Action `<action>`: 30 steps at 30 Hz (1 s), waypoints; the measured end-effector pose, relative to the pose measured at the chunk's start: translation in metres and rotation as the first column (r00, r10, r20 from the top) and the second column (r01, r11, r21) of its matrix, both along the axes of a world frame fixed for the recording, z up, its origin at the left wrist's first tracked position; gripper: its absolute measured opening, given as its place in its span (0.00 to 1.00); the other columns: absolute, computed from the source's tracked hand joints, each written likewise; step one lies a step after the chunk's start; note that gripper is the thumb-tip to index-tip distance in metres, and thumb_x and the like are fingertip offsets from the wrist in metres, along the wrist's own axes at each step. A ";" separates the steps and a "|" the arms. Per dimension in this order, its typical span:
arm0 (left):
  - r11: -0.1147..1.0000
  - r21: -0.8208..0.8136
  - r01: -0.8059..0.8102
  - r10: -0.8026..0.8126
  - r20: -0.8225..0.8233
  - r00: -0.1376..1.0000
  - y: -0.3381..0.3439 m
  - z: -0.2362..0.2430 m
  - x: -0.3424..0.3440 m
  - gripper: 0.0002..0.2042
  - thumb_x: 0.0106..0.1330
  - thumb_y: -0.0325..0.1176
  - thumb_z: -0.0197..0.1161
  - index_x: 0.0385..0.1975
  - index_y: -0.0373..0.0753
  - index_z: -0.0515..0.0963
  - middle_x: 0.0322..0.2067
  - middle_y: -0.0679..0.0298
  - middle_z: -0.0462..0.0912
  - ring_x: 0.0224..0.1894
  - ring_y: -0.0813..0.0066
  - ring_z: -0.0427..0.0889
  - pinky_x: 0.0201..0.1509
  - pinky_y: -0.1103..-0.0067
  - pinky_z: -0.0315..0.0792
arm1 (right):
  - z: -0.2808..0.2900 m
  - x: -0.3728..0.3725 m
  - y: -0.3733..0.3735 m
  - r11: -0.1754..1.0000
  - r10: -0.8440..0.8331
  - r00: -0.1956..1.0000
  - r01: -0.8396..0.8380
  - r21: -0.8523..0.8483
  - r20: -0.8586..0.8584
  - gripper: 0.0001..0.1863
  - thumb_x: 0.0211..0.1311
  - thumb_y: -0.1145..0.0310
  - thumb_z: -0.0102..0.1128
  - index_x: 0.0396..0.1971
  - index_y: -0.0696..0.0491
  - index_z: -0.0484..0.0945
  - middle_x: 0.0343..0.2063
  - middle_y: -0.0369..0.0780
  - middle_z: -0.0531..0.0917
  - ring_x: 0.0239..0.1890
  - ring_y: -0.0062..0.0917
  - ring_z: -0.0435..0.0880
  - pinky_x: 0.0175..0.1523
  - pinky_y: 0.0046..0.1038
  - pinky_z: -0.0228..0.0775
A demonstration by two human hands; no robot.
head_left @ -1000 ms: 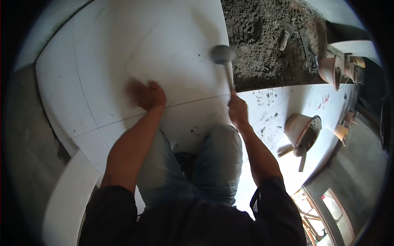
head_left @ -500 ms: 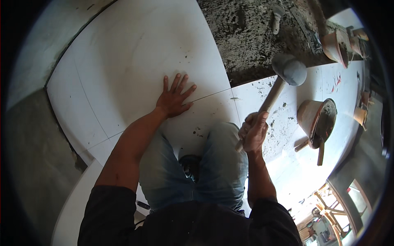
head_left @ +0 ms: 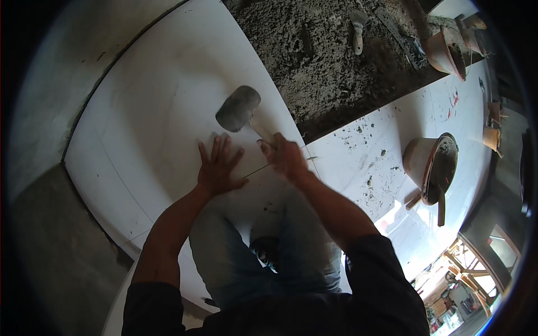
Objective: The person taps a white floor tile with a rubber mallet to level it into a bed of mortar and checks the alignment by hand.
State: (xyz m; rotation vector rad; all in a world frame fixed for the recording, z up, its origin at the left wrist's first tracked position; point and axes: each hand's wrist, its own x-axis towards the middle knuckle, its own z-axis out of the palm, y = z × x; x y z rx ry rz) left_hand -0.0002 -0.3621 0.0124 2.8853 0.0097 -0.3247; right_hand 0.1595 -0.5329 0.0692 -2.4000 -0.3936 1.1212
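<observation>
In the head view, two bare hands were at work with one mallet. The right hand (head_left: 287,159) was wrapped around the handle of the mallet (head_left: 238,109), whose single dark head was over a large white tile (head_left: 151,106), just beyond the left fingertips; whether it touched the surface could not be told. The left hand (head_left: 216,172) lay spread on the tile, fingers apart, grasping nothing. Beyond the tile's right edge was one bed of rough grey mortar (head_left: 302,67), with one pale-handled scraper (head_left: 358,39) on it. One large bucket (head_left: 417,159), two stick-like pieces beside its rim, stood to the right.
</observation>
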 end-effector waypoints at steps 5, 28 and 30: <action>0.980 -0.197 0.012 -0.049 -0.187 0.981 0.010 -0.014 -0.003 0.36 0.53 0.66 0.55 0.64 0.62 0.62 0.68 0.56 0.50 0.70 0.51 0.45 0.63 0.36 0.35 | -0.002 -0.011 0.010 0.906 -0.009 0.974 -0.088 0.415 0.227 0.29 0.65 0.42 0.46 0.35 0.60 0.70 0.20 0.55 0.78 0.31 0.55 0.79 0.35 0.45 0.71; 0.840 -0.259 -0.477 0.490 -0.018 0.872 0.129 -0.017 -0.033 0.37 0.61 0.58 0.53 0.68 0.48 0.55 0.70 0.55 0.46 0.73 0.55 0.40 0.69 0.47 0.33 | -0.039 0.040 0.200 0.981 0.048 0.879 0.047 -0.187 0.475 0.28 0.67 0.43 0.39 0.38 0.56 0.73 0.32 0.53 0.82 0.37 0.50 0.81 0.42 0.48 0.70; 0.699 -0.018 -0.715 0.715 0.040 0.698 0.212 -0.020 -0.032 0.37 0.63 0.58 0.50 0.68 0.44 0.53 0.70 0.53 0.45 0.72 0.50 0.40 0.69 0.47 0.33 | -0.038 0.042 0.205 0.971 0.051 0.891 0.063 -0.233 0.451 0.28 0.67 0.43 0.39 0.39 0.57 0.72 0.33 0.53 0.82 0.39 0.49 0.81 0.44 0.47 0.69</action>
